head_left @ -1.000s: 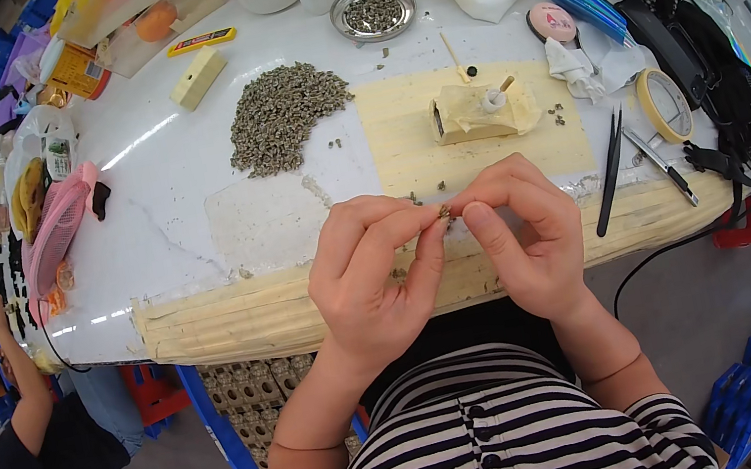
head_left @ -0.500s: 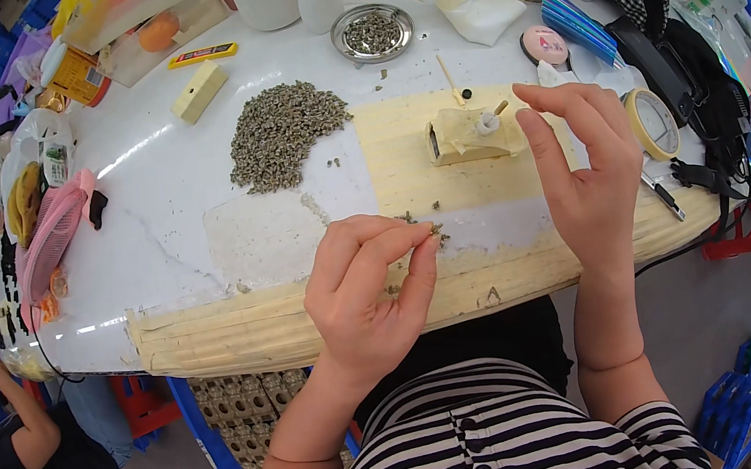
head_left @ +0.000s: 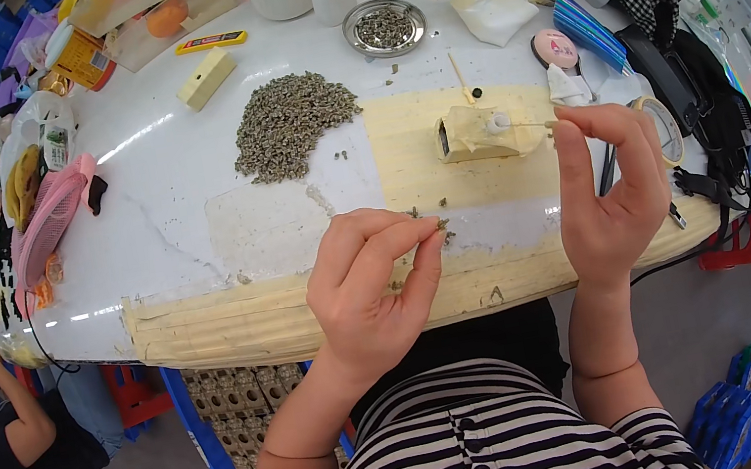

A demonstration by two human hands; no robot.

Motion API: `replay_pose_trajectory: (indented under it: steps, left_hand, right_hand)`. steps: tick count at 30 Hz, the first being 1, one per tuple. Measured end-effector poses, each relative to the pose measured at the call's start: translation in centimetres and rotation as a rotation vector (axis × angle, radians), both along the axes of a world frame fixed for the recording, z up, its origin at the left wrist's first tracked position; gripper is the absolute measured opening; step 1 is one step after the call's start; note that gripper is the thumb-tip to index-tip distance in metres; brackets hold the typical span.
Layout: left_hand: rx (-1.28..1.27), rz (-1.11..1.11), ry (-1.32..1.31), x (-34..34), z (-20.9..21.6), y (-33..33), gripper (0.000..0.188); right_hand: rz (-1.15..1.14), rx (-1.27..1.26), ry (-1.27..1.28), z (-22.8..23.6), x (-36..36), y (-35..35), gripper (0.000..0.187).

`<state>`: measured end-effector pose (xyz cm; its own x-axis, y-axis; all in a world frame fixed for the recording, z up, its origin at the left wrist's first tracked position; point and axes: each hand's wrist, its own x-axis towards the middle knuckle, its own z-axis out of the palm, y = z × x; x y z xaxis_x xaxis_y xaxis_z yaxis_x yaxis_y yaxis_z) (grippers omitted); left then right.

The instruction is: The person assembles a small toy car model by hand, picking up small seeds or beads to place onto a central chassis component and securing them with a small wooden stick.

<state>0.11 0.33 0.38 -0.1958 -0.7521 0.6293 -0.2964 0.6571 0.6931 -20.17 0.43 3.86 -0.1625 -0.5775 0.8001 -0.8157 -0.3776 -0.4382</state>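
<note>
My left hand point(head_left: 370, 286) is closed in a pinch above the table's padded front edge. A tiny greyish metal part point(head_left: 442, 224) shows at its thumb and fingertip. Several similar pieces lie just beyond the fingers. My right hand point(head_left: 616, 187) pinches the end of a thin rod point(head_left: 532, 124), which reaches left to the white nozzle point(head_left: 497, 124) of a small container. That nozzle sits on a block wrapped in cream tape point(head_left: 481, 148). Whether the rod's tip is still inside the nozzle is hard to see.
A large heap of small metal parts point(head_left: 291, 124) lies beyond my left hand; more fill a round metal dish point(head_left: 384, 28). A cream block point(head_left: 206, 78), a yellow box cutter point(head_left: 211, 42) and a tape roll point(head_left: 664, 133) lie around. Another person point(head_left: 18, 428) sits at far left.
My right hand has gone from spread fingers to a pinch on the rod's end, and the rod is drawn rightward from the nozzle. The left hand keeps its pinch.
</note>
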Motion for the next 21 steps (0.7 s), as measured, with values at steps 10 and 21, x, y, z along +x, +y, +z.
replay_pose_trajectory:
  steps: [10,21]
  left_hand:
    - [-0.029,0.015,0.014,-0.3,-0.1,-0.2,0.02]
    - [-0.034,0.015,0.017,-0.4,-0.1,-0.2,0.021]
  right_hand:
    - [0.651,0.288,-0.595,-2.5,2.6,1.7,0.015]
    - [0.715,0.282,-0.646,-2.9,3.1,1.8,0.014]
